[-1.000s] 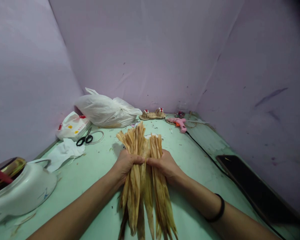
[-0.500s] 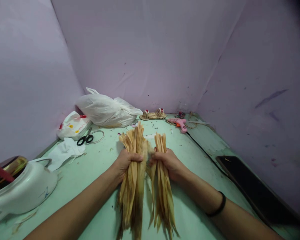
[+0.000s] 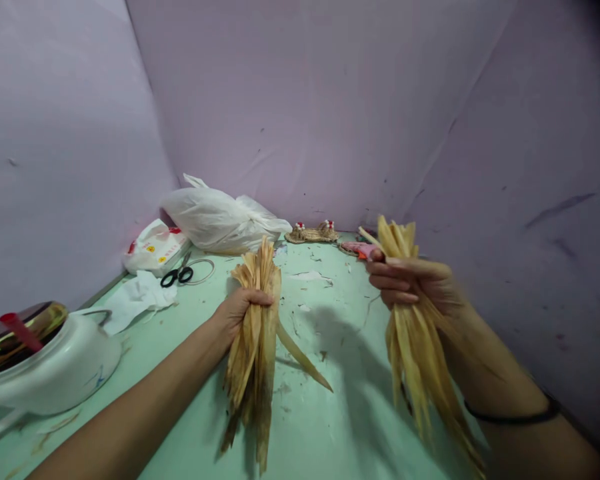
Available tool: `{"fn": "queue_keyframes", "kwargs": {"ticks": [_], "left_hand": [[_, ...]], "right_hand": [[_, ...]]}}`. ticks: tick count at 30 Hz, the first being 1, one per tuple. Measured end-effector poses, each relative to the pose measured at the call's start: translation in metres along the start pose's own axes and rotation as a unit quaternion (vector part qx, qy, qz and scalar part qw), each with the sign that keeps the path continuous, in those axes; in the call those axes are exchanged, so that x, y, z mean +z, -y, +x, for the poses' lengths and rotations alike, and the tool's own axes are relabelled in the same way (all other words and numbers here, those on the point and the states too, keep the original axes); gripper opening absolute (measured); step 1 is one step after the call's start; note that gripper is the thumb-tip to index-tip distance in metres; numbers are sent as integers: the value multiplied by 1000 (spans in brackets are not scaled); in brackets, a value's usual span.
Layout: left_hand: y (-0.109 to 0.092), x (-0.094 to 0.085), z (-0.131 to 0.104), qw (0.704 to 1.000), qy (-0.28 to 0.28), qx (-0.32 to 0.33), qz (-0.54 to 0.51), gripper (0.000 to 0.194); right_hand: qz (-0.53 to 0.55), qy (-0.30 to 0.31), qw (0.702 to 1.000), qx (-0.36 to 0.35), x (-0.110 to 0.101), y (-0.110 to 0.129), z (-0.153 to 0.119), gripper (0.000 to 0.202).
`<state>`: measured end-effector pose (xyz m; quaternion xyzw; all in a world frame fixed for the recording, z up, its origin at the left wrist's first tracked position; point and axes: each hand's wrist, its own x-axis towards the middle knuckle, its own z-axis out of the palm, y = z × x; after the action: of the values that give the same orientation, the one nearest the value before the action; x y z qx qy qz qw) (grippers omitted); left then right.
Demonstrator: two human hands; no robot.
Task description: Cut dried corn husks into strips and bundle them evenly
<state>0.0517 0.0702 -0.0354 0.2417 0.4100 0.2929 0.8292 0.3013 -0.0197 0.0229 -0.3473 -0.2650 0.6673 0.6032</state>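
In the middle of the head view, my left hand (image 3: 241, 312) is wrapped round a bundle of dried corn husks (image 3: 260, 360), tan and brown, with the frayed tops sticking up above the thumb. One loose husk strip (image 3: 304, 359) slants away from this bundle to the right. Farther right, my right hand (image 3: 413, 281) grips a second bundle of corn husks (image 3: 407, 343), paler yellow, raised above the table. Its strips hang down past my wrist, which wears a black band. A wide gap separates the two bundles.
A white bowl (image 3: 75, 360) stands at the left. Behind it are crumpled tissue (image 3: 139, 300), black-handled scissors (image 3: 177, 275), a tissue pack (image 3: 157, 248) and a white plastic bag (image 3: 220, 220). A woven ornament (image 3: 312, 235) lies at the back; a pink glue gun (image 3: 356, 249) is partly hidden by my right hand.
My right hand has lifted its husk bundle up and to the right, away from the other one. The left hand keeps its bundle, shifted slightly left. The view has turned slightly left.
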Motion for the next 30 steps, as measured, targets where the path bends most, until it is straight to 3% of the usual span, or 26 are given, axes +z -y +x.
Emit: {"fn": "queue_keyframes", "kwargs": {"ticks": [5, 8, 10, 12, 15, 17, 20, 22, 25, 30], "left_hand": [[10, 11, -8, 998, 12, -20, 67, 29], [16, 17, -13, 995, 68, -3, 74, 37], [19, 18, -15, 994, 85, 15, 74, 42], [20, 19, -16, 993, 88, 21, 76, 43], [21, 17, -15, 993, 93, 16, 72, 41], [21, 16, -13, 993, 96, 18, 68, 39], [24, 15, -11, 992, 91, 33, 78, 34], [26, 16, -10, 992, 70, 53, 86, 32], [27, 18, -12, 991, 57, 79, 90, 35], [24, 17, -13, 989, 77, 74, 99, 30]], "right_hand": [[-20, -91, 995, 37, 12, -63, 19, 23], [-30, -25, 993, 107, 21, -100, 23, 22], [-36, 10, 991, 128, 25, -113, 23, 25], [-37, 3, 990, 139, 25, -116, 22, 26], [-10, -69, 986, 152, 21, -112, 24, 34], [26, -86, 982, 166, 19, -110, 26, 40], [60, -52, 975, 206, 20, -110, 27, 39], [62, -42, 972, 222, 22, -110, 26, 28], [54, -45, 976, 204, 24, -109, 25, 17], [65, -28, 977, 201, 23, -105, 24, 20]]}}
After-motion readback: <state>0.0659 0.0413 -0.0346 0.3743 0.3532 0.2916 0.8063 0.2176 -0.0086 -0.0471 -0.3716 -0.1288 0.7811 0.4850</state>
